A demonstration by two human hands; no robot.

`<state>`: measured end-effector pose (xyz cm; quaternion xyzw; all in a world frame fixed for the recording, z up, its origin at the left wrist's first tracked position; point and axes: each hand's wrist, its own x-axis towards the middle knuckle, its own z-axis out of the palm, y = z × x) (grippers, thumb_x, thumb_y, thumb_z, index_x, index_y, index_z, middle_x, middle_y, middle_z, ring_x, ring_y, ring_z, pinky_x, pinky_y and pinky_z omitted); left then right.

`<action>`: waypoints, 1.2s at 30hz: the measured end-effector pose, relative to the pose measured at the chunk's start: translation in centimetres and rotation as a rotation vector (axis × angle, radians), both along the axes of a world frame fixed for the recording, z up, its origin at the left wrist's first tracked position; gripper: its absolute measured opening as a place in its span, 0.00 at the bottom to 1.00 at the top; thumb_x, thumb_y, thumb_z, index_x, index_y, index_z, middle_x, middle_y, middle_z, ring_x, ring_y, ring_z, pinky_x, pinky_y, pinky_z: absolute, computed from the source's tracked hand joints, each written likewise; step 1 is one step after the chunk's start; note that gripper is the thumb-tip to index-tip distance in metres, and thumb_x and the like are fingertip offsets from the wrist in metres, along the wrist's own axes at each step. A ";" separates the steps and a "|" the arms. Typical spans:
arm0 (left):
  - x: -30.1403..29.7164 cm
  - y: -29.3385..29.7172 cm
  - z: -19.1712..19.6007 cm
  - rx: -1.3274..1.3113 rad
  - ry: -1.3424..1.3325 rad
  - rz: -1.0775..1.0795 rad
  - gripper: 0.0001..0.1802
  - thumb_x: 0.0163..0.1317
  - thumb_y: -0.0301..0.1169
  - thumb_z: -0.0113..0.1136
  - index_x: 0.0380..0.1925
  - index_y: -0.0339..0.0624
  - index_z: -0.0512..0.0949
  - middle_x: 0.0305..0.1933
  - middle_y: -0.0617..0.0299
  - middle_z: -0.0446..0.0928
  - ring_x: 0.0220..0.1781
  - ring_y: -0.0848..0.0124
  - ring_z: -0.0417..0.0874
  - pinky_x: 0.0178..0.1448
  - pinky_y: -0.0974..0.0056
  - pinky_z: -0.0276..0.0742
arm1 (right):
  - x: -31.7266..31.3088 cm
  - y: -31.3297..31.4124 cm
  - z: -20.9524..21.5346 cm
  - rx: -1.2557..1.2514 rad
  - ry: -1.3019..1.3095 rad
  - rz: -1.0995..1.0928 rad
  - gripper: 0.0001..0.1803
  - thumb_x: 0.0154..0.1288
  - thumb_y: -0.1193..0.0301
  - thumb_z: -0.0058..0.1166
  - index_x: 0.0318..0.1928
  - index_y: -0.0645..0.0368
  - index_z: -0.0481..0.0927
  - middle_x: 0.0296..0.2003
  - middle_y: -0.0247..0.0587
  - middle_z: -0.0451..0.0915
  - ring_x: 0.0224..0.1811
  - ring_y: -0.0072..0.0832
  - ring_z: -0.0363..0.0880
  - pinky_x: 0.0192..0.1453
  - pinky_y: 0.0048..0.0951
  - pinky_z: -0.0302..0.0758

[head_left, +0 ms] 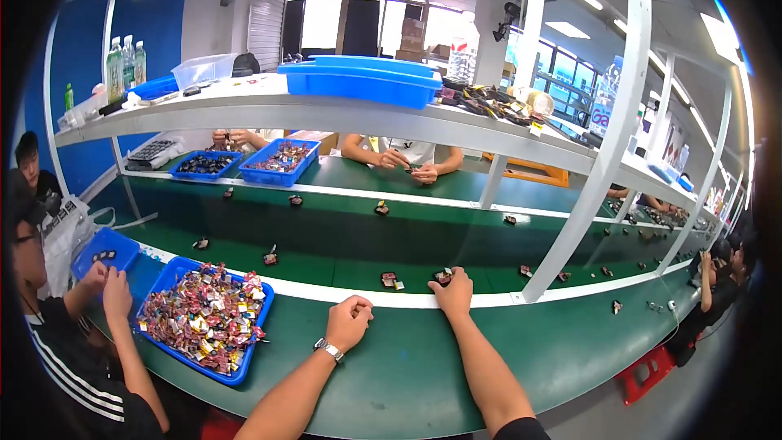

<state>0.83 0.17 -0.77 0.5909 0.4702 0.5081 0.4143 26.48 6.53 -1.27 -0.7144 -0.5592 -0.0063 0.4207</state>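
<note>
My right hand (453, 292) reaches forward over the white rail (391, 300) and touches a small dark part (442, 276) on the green conveyor belt (342, 236). My left hand (349, 322), with a metal watch (328, 349) on the wrist, rests as a loose fist on the green worktop just short of the rail; I cannot see anything in it. A similar small part (390, 280) lies on the belt a little left of my right hand. A blue tray (175, 273) heaped with small colourful parts stands to my left.
A person at my left works by a second small blue tray (85, 253). Across the belt, other people's hands (407, 165) handle parts beside two blue trays (281, 159). White frame posts (586, 187) rise from the rail at my right. Blue bins (358, 80) and bottles sit on the upper shelf.
</note>
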 end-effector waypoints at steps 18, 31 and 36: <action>-1.8 -0.3 0.6 -0.476 -0.165 -0.603 0.25 0.76 0.48 0.40 0.49 0.35 0.75 0.40 0.58 0.79 0.37 0.71 0.80 0.39 0.66 0.78 | -5.2 -10.7 4.5 -0.055 0.086 1.041 0.34 0.45 0.69 0.73 0.57 0.52 0.78 0.48 0.39 0.81 0.56 0.38 0.74 0.62 0.37 0.71; -2.2 -0.2 1.4 -0.419 -0.129 -0.768 0.18 0.72 0.33 0.50 0.56 0.35 0.75 0.52 0.60 0.79 0.44 0.76 0.80 0.44 0.69 0.78 | -4.6 -10.9 5.9 -0.169 0.042 1.052 0.35 0.48 0.73 0.71 0.60 0.52 0.75 0.53 0.41 0.77 0.57 0.39 0.72 0.64 0.38 0.70; -2.1 -0.3 1.9 -0.481 -0.174 -0.719 0.19 0.70 0.30 0.53 0.59 0.36 0.73 0.52 0.59 0.79 0.50 0.74 0.81 0.50 0.68 0.80 | -4.9 -10.6 4.9 -0.019 -0.025 1.088 0.30 0.51 0.74 0.68 0.57 0.54 0.77 0.53 0.43 0.77 0.57 0.40 0.72 0.64 0.39 0.70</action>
